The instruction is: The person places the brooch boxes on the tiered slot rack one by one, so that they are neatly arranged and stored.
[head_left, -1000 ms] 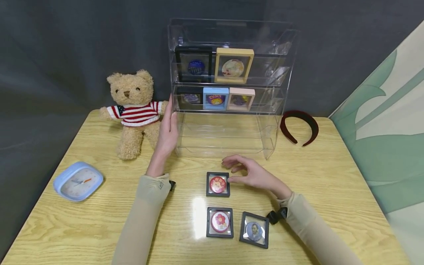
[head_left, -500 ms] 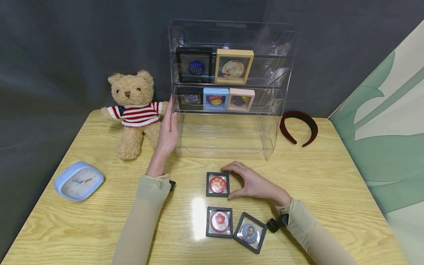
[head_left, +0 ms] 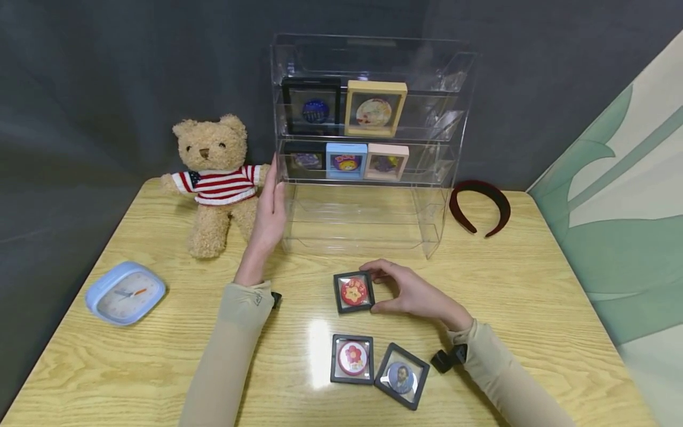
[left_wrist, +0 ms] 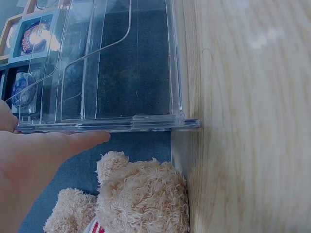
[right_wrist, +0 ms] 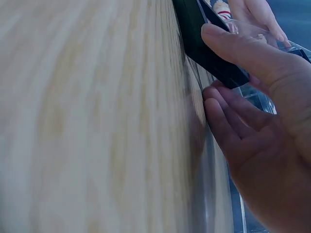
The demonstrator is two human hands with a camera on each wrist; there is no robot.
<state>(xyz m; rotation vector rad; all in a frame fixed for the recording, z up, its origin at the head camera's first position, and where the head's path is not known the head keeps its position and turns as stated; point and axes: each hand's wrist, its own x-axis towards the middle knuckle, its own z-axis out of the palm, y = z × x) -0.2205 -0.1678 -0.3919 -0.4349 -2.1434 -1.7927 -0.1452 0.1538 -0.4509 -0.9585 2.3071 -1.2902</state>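
My right hand (head_left: 413,292) pinches the right side of a small black display frame (head_left: 338,301) with a red star badge inside; in the right wrist view this frame (right_wrist: 211,53) tilts up off the table. With fingers straight, my left hand (head_left: 269,216) rests against the left side of a clear acrylic display rack (head_left: 357,246). The left wrist view shows that hand (left_wrist: 34,160) flat along the rack's edge. Nearer me lie two more black frames, one with a flower badge (head_left: 353,358) and one with a portrait badge (head_left: 401,378).
The rack's upper tiers hold a black frame (head_left: 315,82), a yellow frame (head_left: 377,86), and a row with a blue frame (head_left: 347,147) and a pink frame (head_left: 388,149). A teddy bear (head_left: 219,187) sits left, an alarm clock (head_left: 125,293) nearer. A dark red headband (head_left: 501,204) lies right.
My right hand has closed on the star-badge frame and lifted its edge. The portrait-badge frame has turned and shifted left, beside the flower one. My left hand has stayed on the rack.
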